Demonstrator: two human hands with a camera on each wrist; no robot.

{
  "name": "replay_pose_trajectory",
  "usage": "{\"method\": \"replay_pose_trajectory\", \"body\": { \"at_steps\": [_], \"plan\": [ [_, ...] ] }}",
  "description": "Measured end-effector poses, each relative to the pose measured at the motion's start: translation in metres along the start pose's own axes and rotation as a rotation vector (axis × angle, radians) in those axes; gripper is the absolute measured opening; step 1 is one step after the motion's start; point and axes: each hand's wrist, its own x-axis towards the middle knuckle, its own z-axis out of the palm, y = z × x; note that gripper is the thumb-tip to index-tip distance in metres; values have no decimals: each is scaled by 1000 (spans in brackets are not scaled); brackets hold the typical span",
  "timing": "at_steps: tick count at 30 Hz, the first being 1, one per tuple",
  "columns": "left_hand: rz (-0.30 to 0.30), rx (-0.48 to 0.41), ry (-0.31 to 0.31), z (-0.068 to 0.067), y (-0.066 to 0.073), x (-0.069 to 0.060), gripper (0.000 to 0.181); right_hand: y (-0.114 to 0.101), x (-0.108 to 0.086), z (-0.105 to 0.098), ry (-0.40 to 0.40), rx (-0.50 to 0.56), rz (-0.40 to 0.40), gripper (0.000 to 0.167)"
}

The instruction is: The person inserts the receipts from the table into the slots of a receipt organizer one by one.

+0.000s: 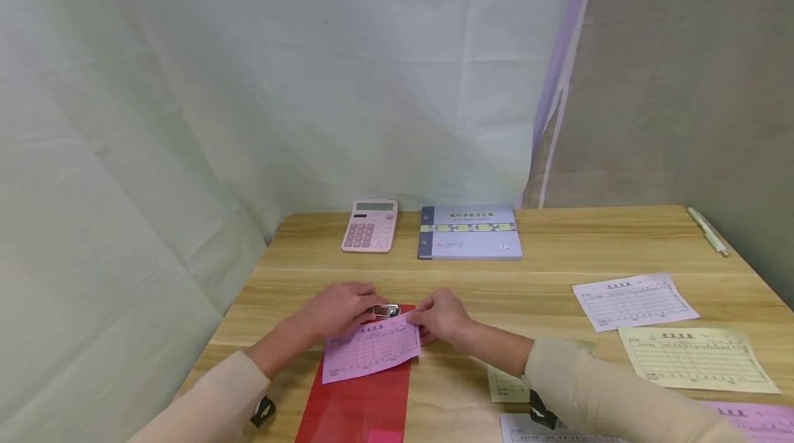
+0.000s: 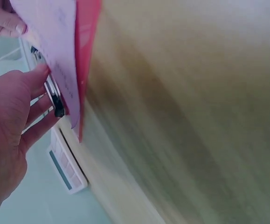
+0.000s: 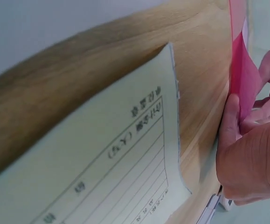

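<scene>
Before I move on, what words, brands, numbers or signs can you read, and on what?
"银行存款日记账": blue booklet cover; its smaller print is unreadable.
"合计金额(大写)": yellow slip, sideways in the right wrist view; its other characters are too blurred to be sure.
Pink slip over the red clipboard: too blurred.
White slip at far right: too blurred.
Calculator: key labels too small.
Pen: no readable text.

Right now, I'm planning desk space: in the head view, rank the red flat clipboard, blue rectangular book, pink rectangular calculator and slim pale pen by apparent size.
Red clipboard (partly covered, nearest the camera)
Blue book
Pink calculator
Pale pen
</scene>
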Motion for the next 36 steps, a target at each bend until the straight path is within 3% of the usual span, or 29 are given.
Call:
{"method": "replay_pose_trajectory", "body": {
  "at_steps": [3,7,15,21,29,36],
  "plan": [
    [31,85,30,2,4,-1,33,0,0,0,0,-10,-4,9],
    [30,123,25,2,7,-2,36,1,1,1,1,-11,-9,8],
    [-40,37,-10,-1,8,-4,41,-1,2,3,12,-3,6,10],
    [-27,-7,15,0,7,-4,37,-1,2,4,24,-5,10,15],
    [-9,40,13,1,7,-5,42,-2,4,6,33,9,4,15],
    [-4,80,38,3,10,-4,34,-2,4,5,16,2,-3,15]
  ]
}}
